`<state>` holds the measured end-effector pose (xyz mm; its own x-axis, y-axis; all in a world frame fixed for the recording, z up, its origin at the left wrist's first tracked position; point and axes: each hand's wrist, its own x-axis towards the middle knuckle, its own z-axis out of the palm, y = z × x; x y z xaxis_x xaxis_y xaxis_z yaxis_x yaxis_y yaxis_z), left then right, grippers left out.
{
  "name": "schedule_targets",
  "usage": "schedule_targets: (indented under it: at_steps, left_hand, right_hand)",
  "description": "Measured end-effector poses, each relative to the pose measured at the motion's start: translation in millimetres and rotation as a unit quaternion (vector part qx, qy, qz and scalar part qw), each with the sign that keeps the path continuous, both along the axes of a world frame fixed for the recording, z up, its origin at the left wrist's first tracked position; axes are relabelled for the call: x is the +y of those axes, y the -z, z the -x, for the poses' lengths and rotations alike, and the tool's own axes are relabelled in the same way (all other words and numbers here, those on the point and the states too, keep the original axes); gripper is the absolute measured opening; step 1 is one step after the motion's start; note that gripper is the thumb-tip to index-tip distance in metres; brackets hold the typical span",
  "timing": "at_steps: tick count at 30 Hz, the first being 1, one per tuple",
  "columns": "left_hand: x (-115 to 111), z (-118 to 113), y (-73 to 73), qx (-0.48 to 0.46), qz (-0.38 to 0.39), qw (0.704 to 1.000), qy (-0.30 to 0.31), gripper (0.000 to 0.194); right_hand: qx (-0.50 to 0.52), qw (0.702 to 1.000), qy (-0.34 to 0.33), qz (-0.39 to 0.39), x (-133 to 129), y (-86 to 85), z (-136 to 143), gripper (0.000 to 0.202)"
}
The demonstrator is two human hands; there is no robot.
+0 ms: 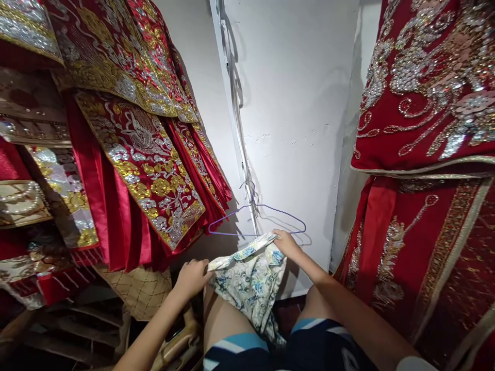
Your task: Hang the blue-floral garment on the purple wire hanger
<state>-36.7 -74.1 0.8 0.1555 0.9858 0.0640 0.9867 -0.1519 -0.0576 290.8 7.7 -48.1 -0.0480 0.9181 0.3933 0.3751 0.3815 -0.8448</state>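
Observation:
A white cloth with blue and green floral print point(249, 281) is stretched between my two hands and hangs down over my lap. My left hand point(195, 275) grips its upper left corner, fingers closed. The upper right corner is pinched in my right hand point(284, 243), which is farther forward and higher in view. Just beyond the cloth, a thin purple hanger point(280, 209) hangs from a white metal strip point(236, 113) on the wall, and nothing hangs on it.
Red embroidered garments with gold and silver sequins point(154, 170) hang at the left. More red beaded garments point(421, 129) hang close on the right. Wooden furniture point(180, 345) stands low at the left, beside a quilted tan piece point(139, 291).

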Motion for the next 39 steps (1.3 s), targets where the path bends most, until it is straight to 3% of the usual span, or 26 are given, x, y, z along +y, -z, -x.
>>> schedule_targets:
  at_steps: [5,8,10,13,16,19,22,26,31,33,36,39]
  left_hand:
    - [14.7,2.0,-19.0,-0.052,-0.086,0.995,-0.024,0.035]
    - [28.9,-5.0,-35.3,-0.122,-0.136,0.983,0.003,0.033]
    - [40.8,-10.9,-40.4,-0.144,-0.124,0.982,0.021,0.028]
    - [56.7,-18.5,-35.7,-0.156,-0.059,0.985,0.036,0.017]
    - [63.4,-20.0,-25.1,-0.175,-0.02,0.983,0.053,0.018]
    - [62.1,-15.5,-23.6,-0.202,-0.05,0.977,0.051,0.019]
    - [61.1,-17.4,-36.4,-0.238,-0.109,0.964,0.041,0.024]
    - [67.4,-48.6,-58.9,-0.275,-0.154,0.946,0.07,0.036]
    - [72.5,-85.9,-71.0,-0.24,-0.138,0.954,0.117,0.028]
    - [71.1,-85.0,-73.1,-0.214,-0.14,0.96,0.111,0.024]
    - [66.8,-77.2,-77.3,-0.186,-0.141,0.966,0.114,0.022]
    - [62.9,-76.6,-81.6,-0.172,-0.138,0.967,0.123,0.023]
  right_hand:
    - [-0.017,0.999,0.029,-0.017,-21.0,-5.6,-23.1,0.008]
    - [-0.023,0.999,0.031,-0.03,-31.4,-18.1,-34.1,0.014]
    - [-0.029,0.999,0.028,-0.036,-36.7,-24.8,-36.8,0.017]
    - [-0.037,0.998,0.027,-0.039,-42.4,-28.9,-36.7,0.015]
    - [-0.035,0.998,0.028,-0.038,-45.0,-27.9,-34.8,0.013]
    - [-0.023,0.999,0.024,-0.031,-46.0,-25.6,-31.7,0.017]
    - [-0.009,1.0,0.008,-0.014,-47.6,-22.9,-25.4,0.021]
    - [0.009,1.0,-0.018,-0.005,-51.7,-18.2,-12.1,0.019]
    - [0.021,0.998,-0.046,-0.026,-59.0,-18.8,-16.0,0.014]
    - [0.039,0.998,-0.034,-0.043,-61.9,-24.3,-30.1,0.031]
    - [0.046,0.996,0.044,-0.066,-60.2,-38.4,-57.8,0.074]
    - [-0.006,0.994,0.104,-0.04,-46.9,-56.4,-81.3,0.085]
